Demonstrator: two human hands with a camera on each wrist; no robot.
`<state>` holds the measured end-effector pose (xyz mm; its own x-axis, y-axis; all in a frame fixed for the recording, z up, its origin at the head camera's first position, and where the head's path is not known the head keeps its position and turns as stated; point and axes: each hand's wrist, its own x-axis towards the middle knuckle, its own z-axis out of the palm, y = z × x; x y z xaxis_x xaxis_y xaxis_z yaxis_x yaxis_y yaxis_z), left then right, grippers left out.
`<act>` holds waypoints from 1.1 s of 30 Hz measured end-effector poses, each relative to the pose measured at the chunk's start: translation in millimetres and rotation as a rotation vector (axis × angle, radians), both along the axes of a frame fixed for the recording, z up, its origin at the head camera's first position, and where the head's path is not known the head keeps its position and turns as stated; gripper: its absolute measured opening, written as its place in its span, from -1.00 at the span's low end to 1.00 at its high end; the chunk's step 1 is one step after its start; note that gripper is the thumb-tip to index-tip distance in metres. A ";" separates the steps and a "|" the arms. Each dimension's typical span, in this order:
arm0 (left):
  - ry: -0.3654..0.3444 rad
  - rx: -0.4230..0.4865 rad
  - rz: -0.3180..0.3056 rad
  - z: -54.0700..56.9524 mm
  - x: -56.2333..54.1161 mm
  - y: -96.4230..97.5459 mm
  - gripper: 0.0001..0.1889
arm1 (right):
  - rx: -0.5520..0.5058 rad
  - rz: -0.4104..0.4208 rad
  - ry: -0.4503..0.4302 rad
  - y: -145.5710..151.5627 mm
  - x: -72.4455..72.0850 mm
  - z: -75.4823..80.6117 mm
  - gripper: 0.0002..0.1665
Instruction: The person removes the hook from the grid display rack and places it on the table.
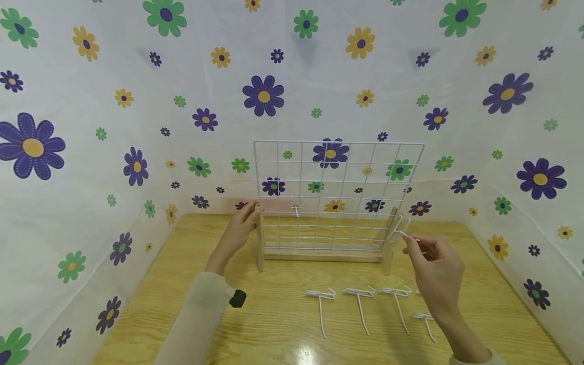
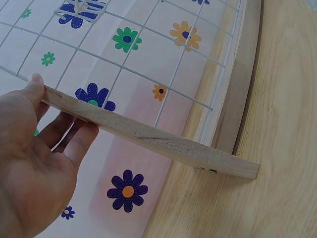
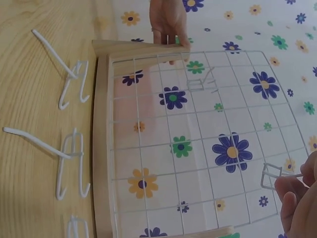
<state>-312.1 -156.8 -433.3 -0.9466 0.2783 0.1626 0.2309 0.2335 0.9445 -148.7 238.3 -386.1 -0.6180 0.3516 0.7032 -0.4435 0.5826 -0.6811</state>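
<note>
A white wire grid panel (image 1: 337, 192) stands upright in a wooden stand (image 1: 324, 257) on the table. My left hand (image 1: 234, 230) pinches the upper end of the stand's left side post (image 2: 148, 136), thumb on one side and fingers on the other. My right hand (image 1: 435, 268) holds a white wire display hook (image 1: 399, 232) by its prong, between thumb and fingers. The hook's double-loop back faces the grid near the right post (image 1: 389, 241); in the right wrist view the loop (image 3: 271, 176) overlaps the grid wires. Another white hook (image 1: 296, 209) hangs on the grid, left of the middle.
Several white hooks lie in a row on the wooden table (image 1: 264, 309), in front of the stand, among them a long hook (image 1: 360, 309) and a shorter hook (image 1: 426, 324) beside my right wrist. A flower-printed backdrop (image 1: 315, 71) encloses the table at the back and sides.
</note>
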 end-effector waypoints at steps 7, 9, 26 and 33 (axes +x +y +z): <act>-0.016 0.006 -0.006 4.1 3.2 0.3 -0.37 | -0.009 -0.027 -0.045 6.0 9.3 -8.4 -0.95; -0.015 0.005 -0.007 3.6 3.3 0.0 -0.38 | -0.013 -0.029 -0.059 8.1 12.5 -11.4 -0.94; -0.009 0.005 -0.007 -3.2 -1.9 -1.0 -0.37 | -0.034 -0.079 -0.191 9.4 31.5 -31.6 -0.94; -0.006 0.000 -0.001 -1.7 -0.7 -0.8 -0.37 | -0.022 -0.097 -0.245 7.6 36.3 -42.8 -0.91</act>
<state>-312.8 -157.6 -435.0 -0.9472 0.2796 0.1573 0.2260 0.2336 0.9457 -112.4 245.9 -428.9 -0.7314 0.4310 0.5285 -0.2065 0.5986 -0.7739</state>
